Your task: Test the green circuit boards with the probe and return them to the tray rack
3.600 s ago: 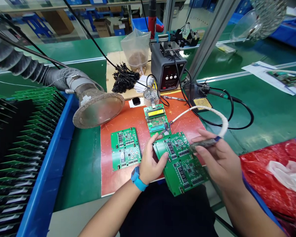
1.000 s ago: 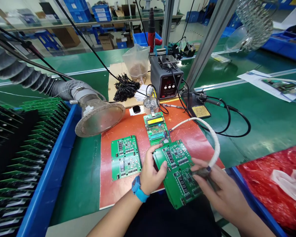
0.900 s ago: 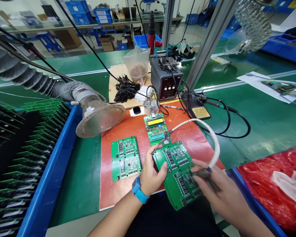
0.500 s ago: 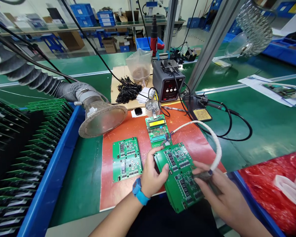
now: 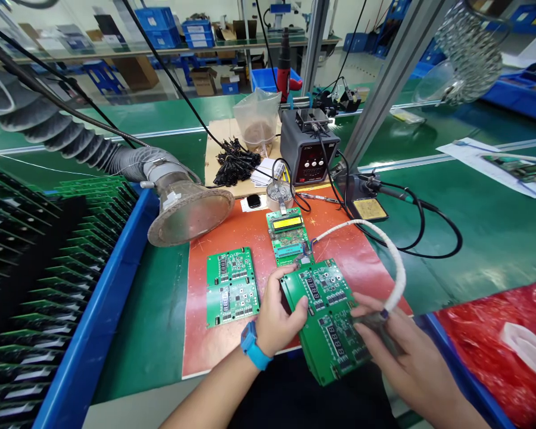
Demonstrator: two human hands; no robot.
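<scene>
My left hand (image 5: 280, 319) is closed around the left edge of a stack of green circuit boards (image 5: 328, 325), thumb on the top face. The top board carries two black four-digit displays and is tilted toward me. My right hand (image 5: 395, 339) pinches a grey connector (image 5: 373, 322) at the end of a white sleeved cable (image 5: 390, 250), held against the board's right side; its tip is partly hidden by my fingers. The cable runs to a programmer board (image 5: 288, 235) with a lit yellow screen. To the left, another green circuit board (image 5: 233, 286) lies on the red mat (image 5: 196, 351).
A blue bin (image 5: 98, 310) of upright boards stands at left, beneath a fume extraction hood (image 5: 190, 217). Behind the mat are a soldering station (image 5: 310, 146), a bundle of black leads (image 5: 236, 164) and a sponge stand (image 5: 370, 208). Red plastic bags (image 5: 486, 333) fill a bin at right.
The whole view has shifted slightly, so the scene sits a little further right. Both hands keep their hold on the board stack and the connector, with almost no movement.
</scene>
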